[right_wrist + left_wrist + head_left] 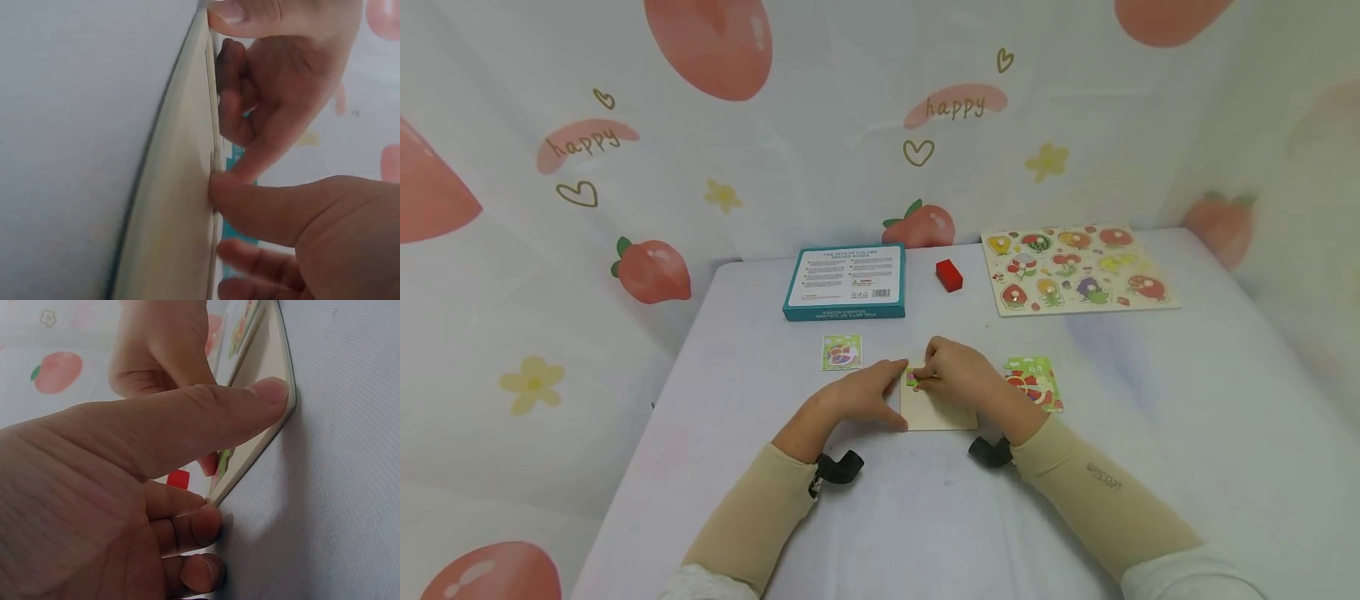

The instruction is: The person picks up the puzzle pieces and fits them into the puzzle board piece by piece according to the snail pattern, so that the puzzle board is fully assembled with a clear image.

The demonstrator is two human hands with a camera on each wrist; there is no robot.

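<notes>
A square wooden puzzle board (940,414) with a raised rim lies flat on the table. My left hand (859,394) holds its left side, the thumb at the near corner and a fingertip at the far corner. Inside the far-left part of the board, my right hand (962,377) pinches a small green puzzle piece (912,377) down at the surface. In the left wrist view, a sliver of the green piece (224,464) shows beyond my thumb. The right wrist view has my right thumb (240,203) at the board's inner face; the piece is hidden there.
A picture card (842,352) lies left of the board, and a larger green-and-red picture (1030,382) sits partly behind my right forearm. Farther back are a teal-edged box (844,283), a red block (949,276) and a fruit peg board (1078,271). A printed cloth hangs behind.
</notes>
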